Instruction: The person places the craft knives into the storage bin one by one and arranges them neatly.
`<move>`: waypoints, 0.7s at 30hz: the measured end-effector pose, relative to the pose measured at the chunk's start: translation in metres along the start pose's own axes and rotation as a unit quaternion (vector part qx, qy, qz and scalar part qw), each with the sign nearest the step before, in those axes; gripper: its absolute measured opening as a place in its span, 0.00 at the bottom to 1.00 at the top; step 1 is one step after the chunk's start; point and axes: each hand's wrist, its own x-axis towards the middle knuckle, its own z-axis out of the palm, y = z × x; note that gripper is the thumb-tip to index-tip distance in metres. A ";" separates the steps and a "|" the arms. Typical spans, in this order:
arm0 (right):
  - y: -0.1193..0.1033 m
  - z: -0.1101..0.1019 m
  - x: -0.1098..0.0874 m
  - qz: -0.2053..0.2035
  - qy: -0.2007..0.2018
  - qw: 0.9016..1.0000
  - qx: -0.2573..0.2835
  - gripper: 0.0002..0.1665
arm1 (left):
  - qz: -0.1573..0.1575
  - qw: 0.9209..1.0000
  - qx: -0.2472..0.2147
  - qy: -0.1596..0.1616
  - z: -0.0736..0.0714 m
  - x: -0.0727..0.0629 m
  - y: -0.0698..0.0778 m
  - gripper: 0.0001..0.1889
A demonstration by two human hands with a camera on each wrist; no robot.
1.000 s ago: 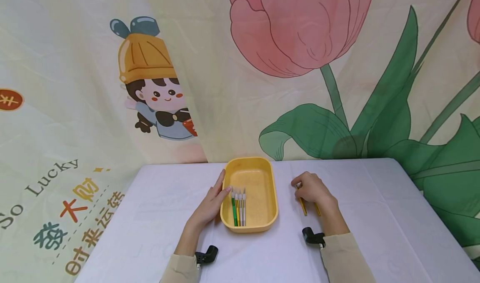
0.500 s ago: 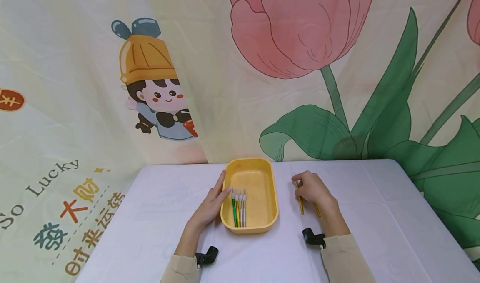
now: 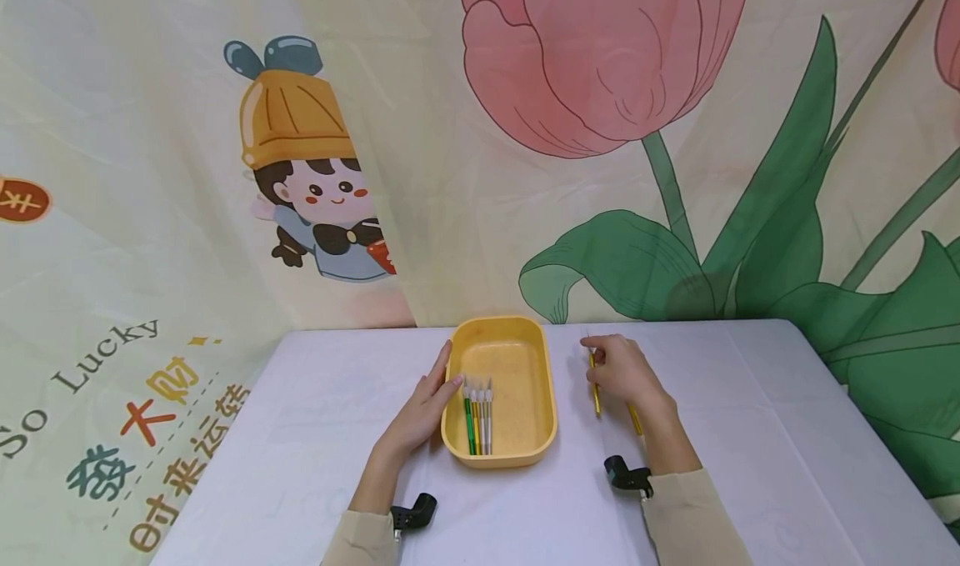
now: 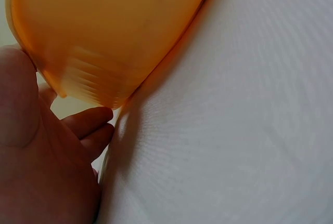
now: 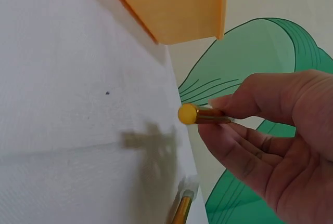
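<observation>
My left hand point(image 3: 418, 408) holds the left side of a yellow tray point(image 3: 521, 416), thumb over the rim and fingers along the outer wall. In the left wrist view, fingertips point(image 4: 104, 130) sit by the tray's lower edge. To the right of the tray, my right hand point(image 3: 622, 368) pinches a slim gold pen-like tool point(image 3: 596, 393) between thumb and fingers. Its round butt end faces the right wrist camera, above its shadow on the cloth. A second gold pen-like tool point(image 5: 182, 211) with a clear cap lies on the table, partly hidden by my right wrist in the head view.
Several similar tools point(image 3: 477, 428), green, gold and silver, lie side by side in the tray's left half, tips pointing away. A white cloth point(image 3: 322, 416) covers the table. Behind its far edge hangs a printed backdrop point(image 3: 450, 216).
My right hand has moved slightly away from me and left, carrying the gold tool, which now stands more in line with the tray. My left hand and the tray stay put.
</observation>
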 end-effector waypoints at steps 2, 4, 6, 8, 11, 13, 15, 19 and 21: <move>-0.002 -0.001 0.000 -0.007 0.005 1.000 0.007 0.32 | -0.001 1.000 0.001 0.000 0.000 0.000 0.000 0.35; -0.005 -0.001 -0.001 -0.007 0.007 1.000 0.013 0.31 | 0.002 1.000 0.001 0.001 0.000 0.000 -0.001 0.35; -0.007 -0.001 -0.001 -0.007 0.010 1.000 0.014 0.31 | 0.005 1.000 0.003 0.001 0.000 0.000 -0.001 0.35; -0.008 -0.001 -0.002 -0.008 0.012 1.000 0.015 0.31 | 0.008 1.000 0.003 0.001 0.000 0.000 -0.002 0.34; -0.010 -0.001 -0.002 -0.016 0.015 1.000 0.011 0.32 | 0.012 1.000 0.003 0.002 0.000 0.000 -0.002 0.34; -0.011 -0.001 -0.002 -0.023 0.018 1.000 0.010 0.32 | 0.011 1.000 0.002 0.002 0.000 0.000 -0.002 0.35; -0.012 -0.001 -0.002 -0.033 0.021 0.999 0.007 0.32 | 0.008 1.000 0.002 0.002 0.000 0.000 -0.002 0.35; -0.016 -0.001 -0.003 -0.043 0.028 0.999 0.008 0.32 | 0.001 1.000 0.002 0.003 0.000 0.000 0.000 0.34; -0.018 -0.001 -0.004 -0.044 0.028 0.999 0.010 0.32 | 0.001 1.000 0.000 0.003 0.000 0.000 0.001 0.34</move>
